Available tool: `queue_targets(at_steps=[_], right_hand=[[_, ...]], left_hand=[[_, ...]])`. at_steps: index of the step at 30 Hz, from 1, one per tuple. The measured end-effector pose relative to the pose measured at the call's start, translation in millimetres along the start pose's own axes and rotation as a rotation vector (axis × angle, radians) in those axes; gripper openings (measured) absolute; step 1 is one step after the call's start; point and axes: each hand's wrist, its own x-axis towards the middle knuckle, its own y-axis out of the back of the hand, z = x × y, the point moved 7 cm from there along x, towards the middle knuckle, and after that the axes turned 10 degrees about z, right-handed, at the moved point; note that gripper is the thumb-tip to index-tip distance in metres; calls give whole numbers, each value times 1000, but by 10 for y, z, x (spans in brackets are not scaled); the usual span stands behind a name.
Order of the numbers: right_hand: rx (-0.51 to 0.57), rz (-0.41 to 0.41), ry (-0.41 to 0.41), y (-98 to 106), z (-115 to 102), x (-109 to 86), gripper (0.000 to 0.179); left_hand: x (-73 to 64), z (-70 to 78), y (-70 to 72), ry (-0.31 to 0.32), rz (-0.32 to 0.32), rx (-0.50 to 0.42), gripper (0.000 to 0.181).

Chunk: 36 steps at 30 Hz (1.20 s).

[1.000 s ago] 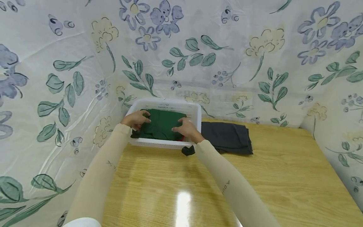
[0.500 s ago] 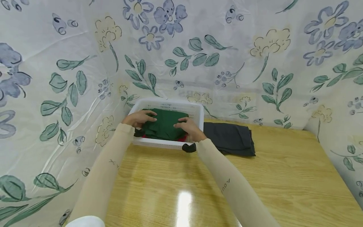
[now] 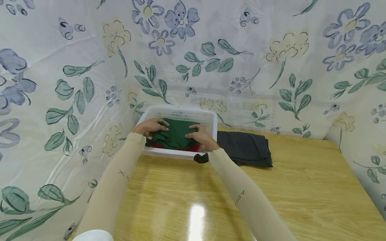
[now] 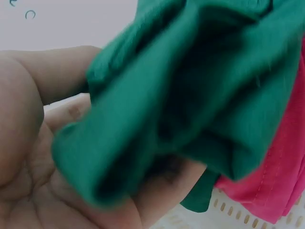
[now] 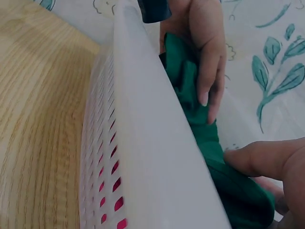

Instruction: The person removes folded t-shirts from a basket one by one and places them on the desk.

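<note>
A folded green cloth garment (image 3: 181, 134) lies in the white plastic basket (image 3: 172, 153), its left part bunched up. At its left end my left hand (image 3: 151, 126) grips it, and in the left wrist view the green folds sit between thumb and fingers. My right hand (image 3: 201, 135) pinches the right end, thumb on top and fingers under the cloth in the right wrist view. Beneath the green garment shows a red cloth (image 3: 190, 147), which looks pink with a stitched edge in the left wrist view. How far the red cloth extends is hidden.
Right of the basket, a folded dark grey garment (image 3: 244, 148) lies on the wooden table (image 3: 229, 197). A floral curtain (image 3: 241, 67) rises behind and at both sides. The basket's front rim (image 5: 152, 119) runs close beside my right hand.
The green garment's front edge has moved back and up, baring more red cloth below. Its left part has bunched. My left hand has shifted slightly right; the camera view has also shifted a little.
</note>
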Motion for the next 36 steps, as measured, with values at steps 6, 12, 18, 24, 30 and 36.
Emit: queue_targets(at_steps=[6,12,18,24,30,36], right_hand=[[-60,32,65,14,-27,-23,43],[-95,111,129,60,-73,-38,33],[-103,127,181,97,-129,-3,30],[-67,124,216,158,-237,-29,32],[-112,129,261,244,-317,-86,33],[-95,116,303,354,-353,-141,40]], left_hand=[[-6,14,-2,-11,23,32,49],[-52,59,73,-61,77,113,49],[-95,99,122,-79,119,95,48],[-149,173,174,-104,158,28,47],[-186,251,180,-137,182,-4,46],[-239,330,151,-187,179,-22,46]])
